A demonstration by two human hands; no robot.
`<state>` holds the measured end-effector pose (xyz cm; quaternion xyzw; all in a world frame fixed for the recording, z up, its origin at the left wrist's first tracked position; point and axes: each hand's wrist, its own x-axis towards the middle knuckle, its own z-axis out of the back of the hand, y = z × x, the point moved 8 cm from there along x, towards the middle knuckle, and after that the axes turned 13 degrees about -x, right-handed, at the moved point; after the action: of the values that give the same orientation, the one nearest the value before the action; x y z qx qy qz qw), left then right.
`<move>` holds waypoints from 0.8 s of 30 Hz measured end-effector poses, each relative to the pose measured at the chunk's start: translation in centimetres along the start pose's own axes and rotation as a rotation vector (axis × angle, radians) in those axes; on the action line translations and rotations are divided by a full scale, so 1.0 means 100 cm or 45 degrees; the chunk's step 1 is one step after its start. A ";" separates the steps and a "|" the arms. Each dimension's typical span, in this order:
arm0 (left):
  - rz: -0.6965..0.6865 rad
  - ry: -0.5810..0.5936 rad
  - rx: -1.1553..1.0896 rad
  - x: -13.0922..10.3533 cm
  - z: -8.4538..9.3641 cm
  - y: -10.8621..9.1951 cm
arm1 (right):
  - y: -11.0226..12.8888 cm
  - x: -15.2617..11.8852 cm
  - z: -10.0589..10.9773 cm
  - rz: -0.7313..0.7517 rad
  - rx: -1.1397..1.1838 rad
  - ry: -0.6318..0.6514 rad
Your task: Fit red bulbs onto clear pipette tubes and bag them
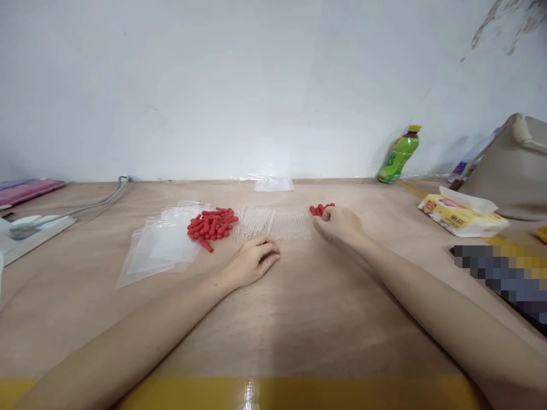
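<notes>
A large pile of red rubber bulbs (211, 225) lies left of centre, beside overlapping clear plastic bags (160, 245). Thin clear tubes (286, 224) lie side by side between this pile and a smaller red group (320, 209). My left hand (256, 260) rests on the table just in front of the tubes, its fingers loosely curled and apart, with nothing visible in it. At the smaller red group, my right hand (337, 224) has its fingers pinched together; what they hold, if anything, is hidden.
A green bottle (399, 155) leans against the wall at the back right. Further right are a yellow tissue pack (461, 213), a beige bag (508, 165) and a pixelated dark object (504, 279). A cable and white tray (38, 236) are at left.
</notes>
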<state>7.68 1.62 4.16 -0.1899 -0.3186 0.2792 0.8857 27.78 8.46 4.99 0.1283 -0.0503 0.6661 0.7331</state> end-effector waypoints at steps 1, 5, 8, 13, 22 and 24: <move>0.000 0.001 -0.001 0.000 0.000 0.000 | 0.007 0.000 -0.001 0.030 -0.002 -0.005; 0.001 0.008 -0.004 0.000 0.000 0.000 | 0.029 0.004 -0.010 0.065 -0.083 0.083; 0.002 0.010 -0.001 0.000 0.000 0.000 | 0.034 0.011 -0.018 0.017 -0.131 0.202; -0.002 0.018 0.002 -0.001 -0.001 -0.001 | 0.032 0.022 -0.024 -0.046 -0.147 0.254; 0.203 -0.335 0.630 -0.005 0.053 0.013 | 0.038 0.001 -0.003 0.060 -0.089 0.039; 0.324 -0.378 0.845 -0.006 0.077 0.023 | 0.043 -0.012 0.007 0.214 -0.077 -0.166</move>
<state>1.30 4.27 8.26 0.1118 -0.3096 0.4993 0.8015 23.48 7.43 5.93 0.1445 -0.1286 0.7135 0.6734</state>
